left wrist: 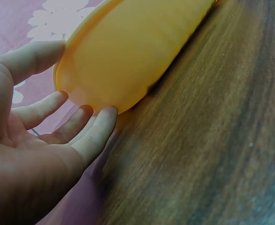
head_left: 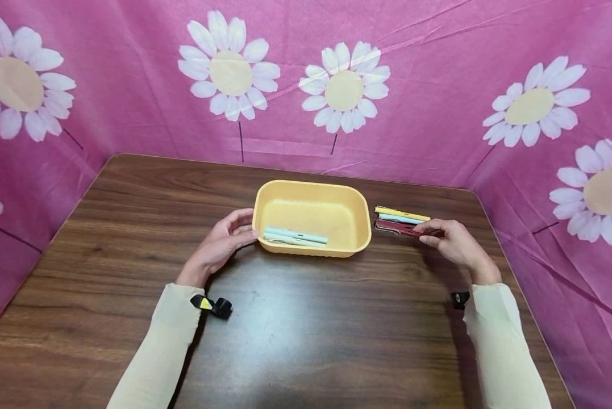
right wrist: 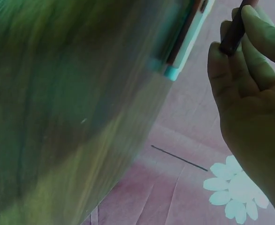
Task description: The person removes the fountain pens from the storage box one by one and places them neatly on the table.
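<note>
Closest to me are two pale sleeves (head_left: pixel 154 346), each with a black strap (head_left: pixel 217 307) at the wrist, reaching across the brown wood-grain tabletop (head_left: pixel 311 329). Past the left cuff, the left hand (head_left: pixel 219 244) has its fingers loosely spread, unclenched, resting against the end of a yellow tray (head_left: pixel 313 213), its thumb at the rim. Just inward of those fingers, within the tray and along its near wall, lie a light blue pen (head_left: pixel 298 234) and a paler pen (head_left: pixel 292 241), side by side.

Over on the other side, the right hand (head_left: pixel 454 244) pinches a dark red pen (right wrist: pixel 233 33) between thumb and fingers; from the right wrist I can see its end poking out past the fingertips. Just beside those fingers, on the tabletop, are another dark red pen (right wrist: pixel 182 40), a turquoise-ended pen (right wrist: pixel 175 70) and, farthest from the person, a yellow pen (head_left: pixel 403 213). The tray stands between the two hands. Beyond the fingers hangs a pink cloth (head_left: pixel 413 153) printed with white daisies (head_left: pixel 344 91).
</note>
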### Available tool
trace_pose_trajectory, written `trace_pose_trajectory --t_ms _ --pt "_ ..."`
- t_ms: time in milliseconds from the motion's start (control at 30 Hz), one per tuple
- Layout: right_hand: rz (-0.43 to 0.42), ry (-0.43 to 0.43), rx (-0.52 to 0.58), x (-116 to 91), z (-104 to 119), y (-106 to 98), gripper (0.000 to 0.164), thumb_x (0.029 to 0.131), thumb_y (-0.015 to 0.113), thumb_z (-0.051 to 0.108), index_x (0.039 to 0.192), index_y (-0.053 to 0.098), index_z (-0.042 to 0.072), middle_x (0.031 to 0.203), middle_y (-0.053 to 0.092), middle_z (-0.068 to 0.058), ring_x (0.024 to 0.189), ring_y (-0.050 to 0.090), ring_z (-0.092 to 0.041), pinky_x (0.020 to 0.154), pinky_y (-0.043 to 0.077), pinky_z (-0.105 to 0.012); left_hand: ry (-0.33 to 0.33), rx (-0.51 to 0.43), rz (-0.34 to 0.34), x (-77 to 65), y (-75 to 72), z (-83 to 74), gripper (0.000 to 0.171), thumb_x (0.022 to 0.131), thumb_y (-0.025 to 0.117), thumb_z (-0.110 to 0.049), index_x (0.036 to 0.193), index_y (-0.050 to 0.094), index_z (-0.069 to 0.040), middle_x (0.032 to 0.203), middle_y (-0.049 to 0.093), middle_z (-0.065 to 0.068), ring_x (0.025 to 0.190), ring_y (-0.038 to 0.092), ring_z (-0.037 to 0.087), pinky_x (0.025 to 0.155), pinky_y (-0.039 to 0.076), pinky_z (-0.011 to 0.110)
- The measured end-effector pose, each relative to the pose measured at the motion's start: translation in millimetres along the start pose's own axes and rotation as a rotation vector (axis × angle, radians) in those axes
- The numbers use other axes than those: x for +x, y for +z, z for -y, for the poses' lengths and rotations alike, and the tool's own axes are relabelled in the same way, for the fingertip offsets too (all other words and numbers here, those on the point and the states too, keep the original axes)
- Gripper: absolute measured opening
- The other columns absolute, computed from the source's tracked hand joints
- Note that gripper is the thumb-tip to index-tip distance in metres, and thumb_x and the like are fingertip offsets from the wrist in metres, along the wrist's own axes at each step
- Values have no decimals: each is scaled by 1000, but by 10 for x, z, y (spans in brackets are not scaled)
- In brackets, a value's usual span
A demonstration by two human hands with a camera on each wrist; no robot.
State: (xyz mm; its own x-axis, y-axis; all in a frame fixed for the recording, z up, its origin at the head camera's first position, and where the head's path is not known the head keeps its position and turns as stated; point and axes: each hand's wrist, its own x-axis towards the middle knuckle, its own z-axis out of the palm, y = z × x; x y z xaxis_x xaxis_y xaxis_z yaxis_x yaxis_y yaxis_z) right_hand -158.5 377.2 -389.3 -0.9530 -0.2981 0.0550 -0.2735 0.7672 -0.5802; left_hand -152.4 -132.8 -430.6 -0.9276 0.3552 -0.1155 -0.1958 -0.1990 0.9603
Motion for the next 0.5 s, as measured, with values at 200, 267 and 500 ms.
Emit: trace_pose_trajectory --t_ms 200,267,500 --pt "37 35 -41 9 -97 9 17 91 71 -3 108 75 -1 97 73 -14 83 61 -6 71 47 -13 -1 3 2 -7 -6 -3 64 95 60 8 151 31 8 149 37 29 129 50 34 99 51 27" --pt "48 56 -49 5 -121 13 17 91 71 -1 108 75 0 99 73 -15 84 61 -8 71 47 -14 -4 1 2 -6 -4 0 64 94 61 8 151 31 8 149 37 29 128 50 33 99 51 27" --pt "50 81 -87 -6 -174 41 16 93 71 4 109 75 3 109 72 -19 95 61 -21 78 46 -20 -3 2 -5 -7 1 5 64 94 61 7 151 32 7 148 37 28 127 50 32 99 51 26"
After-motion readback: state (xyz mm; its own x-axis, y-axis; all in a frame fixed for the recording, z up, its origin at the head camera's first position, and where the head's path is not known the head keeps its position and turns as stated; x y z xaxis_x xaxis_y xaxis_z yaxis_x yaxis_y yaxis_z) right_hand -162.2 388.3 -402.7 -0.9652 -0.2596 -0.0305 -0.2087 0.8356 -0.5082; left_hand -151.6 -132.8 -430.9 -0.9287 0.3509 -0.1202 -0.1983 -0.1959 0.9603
